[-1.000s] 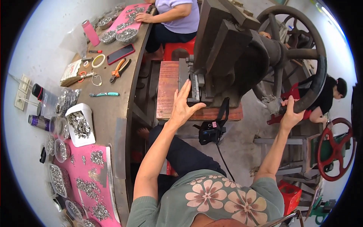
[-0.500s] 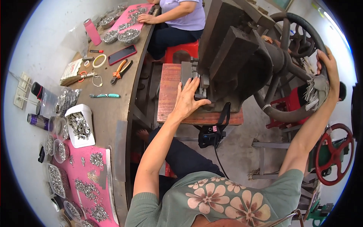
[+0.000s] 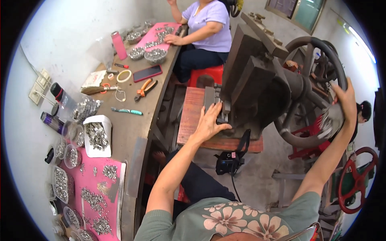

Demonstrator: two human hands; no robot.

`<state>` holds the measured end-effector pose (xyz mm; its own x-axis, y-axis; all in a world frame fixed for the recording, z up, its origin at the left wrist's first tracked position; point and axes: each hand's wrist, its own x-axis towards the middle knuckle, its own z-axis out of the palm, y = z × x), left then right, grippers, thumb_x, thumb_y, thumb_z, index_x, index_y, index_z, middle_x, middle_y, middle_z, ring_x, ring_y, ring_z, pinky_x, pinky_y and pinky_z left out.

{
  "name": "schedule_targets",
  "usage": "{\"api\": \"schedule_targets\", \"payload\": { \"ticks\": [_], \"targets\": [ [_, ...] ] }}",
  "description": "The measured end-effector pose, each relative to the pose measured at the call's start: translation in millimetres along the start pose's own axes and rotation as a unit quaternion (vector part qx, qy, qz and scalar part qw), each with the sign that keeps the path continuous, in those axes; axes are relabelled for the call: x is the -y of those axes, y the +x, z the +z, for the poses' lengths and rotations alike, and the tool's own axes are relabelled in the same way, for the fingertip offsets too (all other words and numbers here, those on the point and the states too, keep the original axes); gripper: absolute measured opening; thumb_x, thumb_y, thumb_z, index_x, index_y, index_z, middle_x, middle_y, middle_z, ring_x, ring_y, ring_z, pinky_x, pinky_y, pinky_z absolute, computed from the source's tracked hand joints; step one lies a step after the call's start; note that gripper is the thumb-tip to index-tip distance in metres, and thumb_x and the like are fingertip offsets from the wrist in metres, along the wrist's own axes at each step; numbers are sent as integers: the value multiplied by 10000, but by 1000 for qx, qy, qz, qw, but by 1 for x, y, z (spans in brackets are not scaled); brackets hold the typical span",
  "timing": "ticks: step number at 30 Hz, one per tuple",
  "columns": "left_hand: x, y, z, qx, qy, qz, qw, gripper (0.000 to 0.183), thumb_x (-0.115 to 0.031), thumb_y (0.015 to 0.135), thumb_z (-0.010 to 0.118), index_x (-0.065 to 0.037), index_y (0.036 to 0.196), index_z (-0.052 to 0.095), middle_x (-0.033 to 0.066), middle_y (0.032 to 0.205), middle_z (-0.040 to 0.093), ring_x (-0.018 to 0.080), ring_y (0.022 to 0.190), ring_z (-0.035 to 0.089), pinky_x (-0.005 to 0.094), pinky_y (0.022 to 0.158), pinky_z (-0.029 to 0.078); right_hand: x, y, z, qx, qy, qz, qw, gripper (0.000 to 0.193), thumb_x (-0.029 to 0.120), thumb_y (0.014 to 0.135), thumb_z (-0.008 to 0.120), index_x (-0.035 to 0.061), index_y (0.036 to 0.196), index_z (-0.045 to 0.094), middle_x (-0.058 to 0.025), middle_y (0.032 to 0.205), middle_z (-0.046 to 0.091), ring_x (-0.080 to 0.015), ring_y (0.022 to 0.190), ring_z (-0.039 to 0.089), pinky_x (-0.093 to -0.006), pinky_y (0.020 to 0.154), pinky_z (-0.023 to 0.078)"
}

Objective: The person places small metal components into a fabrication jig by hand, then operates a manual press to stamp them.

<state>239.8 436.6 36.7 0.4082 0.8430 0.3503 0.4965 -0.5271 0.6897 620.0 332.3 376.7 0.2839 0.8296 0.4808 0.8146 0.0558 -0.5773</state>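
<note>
My left hand (image 3: 210, 123) lies with fingers spread on the dark metal tooling block (image 3: 209, 98) at the base of a heavy black hand press (image 3: 251, 80). Its thumb points right, close under the ram. Whether a small part sits beneath the fingers is hidden. Out to the right, my right hand (image 3: 346, 98) is closed round the rim of the press's large handwheel (image 3: 300, 140). A frayed grey rag (image 3: 331, 120) is tied to the rim just below that hand. The press stands on a reddish wooden stand (image 3: 190, 114).
Left, a workbench (image 3: 128, 130) carries a white tray of metal pieces (image 3: 97, 138), a pink mat (image 3: 108, 193), pliers (image 3: 144, 89) and a phone (image 3: 147, 73). A co-worker in lilac (image 3: 207, 28) sits beyond. A black pouch (image 3: 228, 162) hangs before the stand; a red wheel (image 3: 357, 180) stands right.
The whole view has tilted up, so the scene sits lower and more of the co-worker shows. My left hand stays on the block and my right on the wheel rim.
</note>
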Motion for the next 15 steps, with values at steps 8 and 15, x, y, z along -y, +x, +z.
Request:
{"api": "schedule_targets", "payload": {
  "ticks": [8,15],
  "targets": [
    [-5,4,-3,-7,-2,8,1000,1053,-527,780,817,23,1554,363,210,1603,395,385,1523,295,572,1247,123,-17,-57,27,-197,39,-27,979,561,214,952,700,-10,1433,515,-41,910,627,-86,617,500,-236,589,417],
    [-7,8,-10,6,-18,12,1000,973,-501,811,803,43,1519,416,223,1582,424,393,1521,300,566,1245,135,-50,-80,32,-195,-5,-16,981,560,174,940,748,1,1406,491,-67,1016,611,-107,748,580,-258,688,486]
  ]
}}
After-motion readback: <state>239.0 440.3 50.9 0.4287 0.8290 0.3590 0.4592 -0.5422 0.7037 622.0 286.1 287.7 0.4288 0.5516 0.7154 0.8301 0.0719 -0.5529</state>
